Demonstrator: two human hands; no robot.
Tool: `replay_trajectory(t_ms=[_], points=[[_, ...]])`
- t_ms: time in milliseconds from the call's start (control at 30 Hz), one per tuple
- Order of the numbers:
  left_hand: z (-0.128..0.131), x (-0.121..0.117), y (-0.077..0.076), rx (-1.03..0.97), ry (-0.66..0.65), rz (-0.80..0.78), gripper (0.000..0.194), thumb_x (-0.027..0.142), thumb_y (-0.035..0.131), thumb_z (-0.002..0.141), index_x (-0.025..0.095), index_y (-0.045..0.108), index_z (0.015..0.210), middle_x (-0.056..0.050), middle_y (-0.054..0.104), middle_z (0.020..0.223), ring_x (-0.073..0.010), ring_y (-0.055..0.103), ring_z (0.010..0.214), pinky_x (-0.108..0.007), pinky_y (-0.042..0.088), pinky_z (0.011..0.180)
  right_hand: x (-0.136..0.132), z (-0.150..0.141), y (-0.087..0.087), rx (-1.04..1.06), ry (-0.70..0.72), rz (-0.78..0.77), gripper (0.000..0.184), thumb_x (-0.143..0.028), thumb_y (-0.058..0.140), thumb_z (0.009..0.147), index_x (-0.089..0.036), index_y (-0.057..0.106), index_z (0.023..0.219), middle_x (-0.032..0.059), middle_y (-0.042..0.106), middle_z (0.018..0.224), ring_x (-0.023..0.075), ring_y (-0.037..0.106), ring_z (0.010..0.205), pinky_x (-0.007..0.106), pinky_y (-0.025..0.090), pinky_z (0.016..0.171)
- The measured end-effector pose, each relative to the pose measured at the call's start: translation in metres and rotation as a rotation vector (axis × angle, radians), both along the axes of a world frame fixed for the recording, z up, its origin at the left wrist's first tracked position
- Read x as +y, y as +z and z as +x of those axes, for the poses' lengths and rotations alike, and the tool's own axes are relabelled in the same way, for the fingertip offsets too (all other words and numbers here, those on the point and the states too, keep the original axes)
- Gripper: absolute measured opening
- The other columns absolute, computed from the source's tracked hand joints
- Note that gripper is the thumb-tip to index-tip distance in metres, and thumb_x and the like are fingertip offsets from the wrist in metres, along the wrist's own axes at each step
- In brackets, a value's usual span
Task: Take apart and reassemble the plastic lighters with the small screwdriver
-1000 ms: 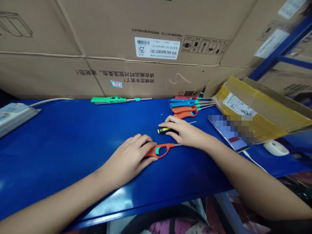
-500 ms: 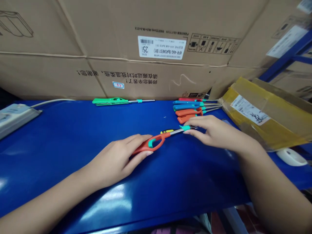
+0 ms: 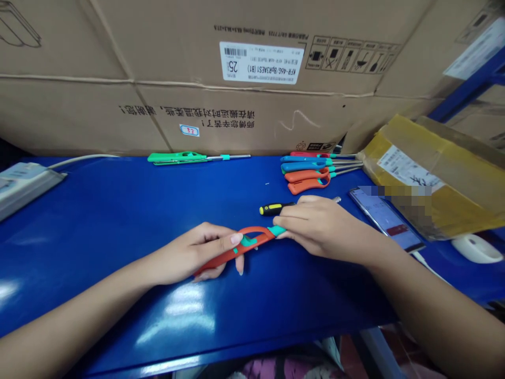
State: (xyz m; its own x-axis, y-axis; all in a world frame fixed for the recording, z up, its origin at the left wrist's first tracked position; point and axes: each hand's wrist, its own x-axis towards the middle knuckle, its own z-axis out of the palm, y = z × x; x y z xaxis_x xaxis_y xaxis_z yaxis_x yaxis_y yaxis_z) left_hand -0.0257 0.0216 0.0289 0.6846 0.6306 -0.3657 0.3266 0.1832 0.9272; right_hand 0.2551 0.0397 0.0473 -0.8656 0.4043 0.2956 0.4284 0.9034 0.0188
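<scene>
An orange long-nosed gas lighter [image 3: 258, 243] with a turquoise trigger is held between both hands above the blue table. My left hand [image 3: 205, 250] is closed round its handle, thumb by the trigger. My right hand [image 3: 319, 226] grips its front end at the turquoise collar and hides the metal tube. Just behind the right hand lies a screwdriver [image 3: 272, 209] with a black and yellow handle, partly covered by that hand. Several more lighters in red, blue and orange [image 3: 305, 176] lie side by side farther back. A green lighter [image 3: 177, 157] rests at the back left.
A large cardboard box [image 3: 189, 52] stands along the back of the blue table [image 3: 118, 210]. At the right are a taped carton [image 3: 434, 173], a phone [image 3: 386, 218] and a white computer mouse [image 3: 477, 248]. A white power strip [image 3: 27, 187] sits at the left.
The lighter has turned over in my hands, its trigger loop now facing away. My right hand has slid down the tube to the handle's front, drawing closer to my left. The phone shows more.
</scene>
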Motion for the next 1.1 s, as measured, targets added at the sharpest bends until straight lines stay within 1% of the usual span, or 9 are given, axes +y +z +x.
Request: replay_trajectory(t_ms=[133, 400, 600, 700, 800, 833, 900, 1000, 1100], points=[[-0.001, 0.003, -0.004, -0.038, -0.016, -0.036, 0.055, 0.058, 0.046, 0.101, 0.011, 0.071, 0.090, 0.005, 0.043, 0.046, -0.0058, 0.035, 0.038, -0.017, 0.028, 0.042, 0.001, 0.000, -0.004, -0.060, 0.012, 0.012, 0.027, -0.016, 0.043, 0.102, -0.011, 0.070, 0.101, 0.0061, 0.070, 0.084, 0.0170, 0.055, 0.069, 0.032, 0.035, 0.066], [-0.006, 0.006, -0.005, -0.060, -0.028, -0.101, 0.055, 0.059, 0.046, 0.100, 0.011, 0.071, 0.090, 0.005, 0.043, 0.045, -0.0064, 0.034, 0.037, -0.018, 0.028, 0.040, 0.001, -0.004, -0.014, -0.017, -0.010, 0.073, 0.024, -0.016, 0.047, 0.100, -0.013, 0.071, 0.101, 0.0059, 0.072, 0.084, 0.0170, 0.059, 0.068, 0.032, 0.037, 0.063], [0.006, 0.001, 0.000, 0.034, 0.054, -0.018, 0.060, 0.067, 0.044, 0.097, 0.012, 0.069, 0.088, 0.005, 0.044, 0.046, -0.0078, 0.036, 0.038, -0.019, 0.028, 0.040, 0.005, -0.005, -0.012, -0.040, -0.112, -0.027, 0.021, -0.023, 0.053, 0.101, -0.015, 0.072, 0.104, 0.0087, 0.076, 0.105, 0.0226, 0.067, 0.093, 0.037, 0.047, 0.087], [0.010, -0.001, 0.007, 0.087, 0.080, 0.117, 0.056, 0.065, 0.048, 0.096, 0.013, 0.068, 0.088, 0.006, 0.041, 0.049, -0.0074, 0.036, 0.043, -0.019, 0.027, 0.043, 0.003, -0.006, -0.004, -0.026, -0.208, -0.040, 0.022, -0.024, 0.059, 0.098, -0.017, 0.070, 0.115, 0.0099, 0.073, 0.110, 0.0273, 0.064, 0.103, 0.044, 0.045, 0.095], [0.005, 0.002, 0.013, 0.120, 0.181, 0.295, 0.050, 0.061, 0.057, 0.094, 0.014, 0.070, 0.097, 0.002, 0.053, 0.063, -0.0074, 0.039, 0.051, -0.019, 0.031, 0.047, -0.003, -0.009, 0.002, 0.191, -0.272, 0.039, 0.034, -0.024, 0.060, 0.096, -0.018, 0.064, 0.129, 0.0147, 0.064, 0.125, 0.0302, 0.054, 0.118, 0.047, 0.043, 0.100], [0.002, 0.005, 0.014, 0.116, 0.254, 0.341, 0.050, 0.061, 0.059, 0.093, 0.014, 0.070, 0.105, 0.000, 0.059, 0.072, -0.0073, 0.039, 0.052, -0.019, 0.031, 0.047, -0.005, -0.010, 0.002, 0.296, -0.266, 0.057, 0.032, -0.022, 0.058, 0.096, -0.018, 0.064, 0.128, 0.0154, 0.062, 0.126, 0.0289, 0.053, 0.119, 0.047, 0.043, 0.102], [-0.005, 0.014, 0.017, 0.134, 0.371, 0.419, 0.057, 0.063, 0.057, 0.093, 0.012, 0.069, 0.114, 0.000, 0.058, 0.069, -0.0083, 0.039, 0.053, -0.020, 0.032, 0.048, -0.008, -0.014, 0.002, 0.451, -0.237, 0.029, 0.024, -0.021, 0.054, 0.097, -0.017, 0.067, 0.117, 0.0131, 0.063, 0.117, 0.0242, 0.055, 0.110, 0.042, 0.046, 0.098], [-0.006, 0.033, 0.021, 0.207, 0.351, 0.634, 0.062, 0.060, 0.056, 0.094, 0.012, 0.060, 0.133, -0.005, 0.068, 0.085, -0.0130, 0.053, 0.064, -0.022, 0.042, 0.054, -0.011, -0.018, -0.002, 0.252, -0.199, -0.094, 0.020, -0.025, 0.054, 0.097, -0.019, 0.069, 0.110, 0.0100, 0.064, 0.113, 0.0238, 0.056, 0.104, 0.041, 0.048, 0.094], [0.009, 0.055, 0.027, 0.317, 0.204, 1.023, 0.052, 0.051, 0.043, 0.102, 0.014, 0.059, 0.135, -0.012, 0.070, 0.110, -0.0209, 0.066, 0.092, -0.030, 0.055, 0.076, -0.010, -0.020, -0.009, 0.102, -0.235, -0.138, 0.034, -0.027, 0.059, 0.094, -0.019, 0.064, 0.127, 0.0130, 0.060, 0.128, 0.0287, 0.052, 0.118, 0.046, 0.045, 0.102]])
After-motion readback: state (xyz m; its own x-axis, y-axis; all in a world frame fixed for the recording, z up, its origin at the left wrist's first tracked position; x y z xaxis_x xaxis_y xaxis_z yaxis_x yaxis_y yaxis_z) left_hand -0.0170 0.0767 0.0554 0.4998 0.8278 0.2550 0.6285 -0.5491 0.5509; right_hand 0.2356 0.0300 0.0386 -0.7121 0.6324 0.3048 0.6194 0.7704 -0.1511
